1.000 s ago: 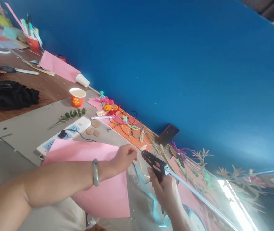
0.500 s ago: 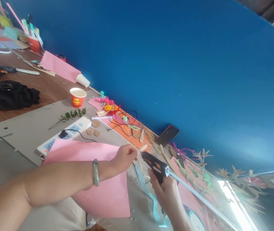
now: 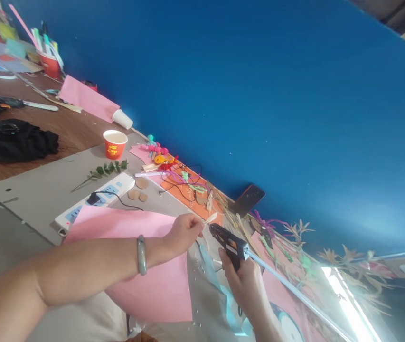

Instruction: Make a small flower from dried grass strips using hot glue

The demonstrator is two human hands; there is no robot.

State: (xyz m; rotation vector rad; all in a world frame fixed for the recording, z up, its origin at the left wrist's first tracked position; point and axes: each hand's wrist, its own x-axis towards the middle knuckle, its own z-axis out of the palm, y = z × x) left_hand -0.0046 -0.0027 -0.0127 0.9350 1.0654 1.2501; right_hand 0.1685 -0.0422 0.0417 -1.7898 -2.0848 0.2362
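Right hand [image 3: 248,280]'s wrapped round a black glue gun [image 3: 228,241], nozzle pointing left, just beside a pale leaf [image 3: 211,218]. Left hand [image 3: 184,232]'s got its fingertips pinched together on that leaf, over the pink paper [image 3: 166,289]'s far right corner.

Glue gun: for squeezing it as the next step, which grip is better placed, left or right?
Right, I judge: the right grip holds the gun, pointed toward the left grip. The left seems busy, pinching a pale piece close to the gun's front.
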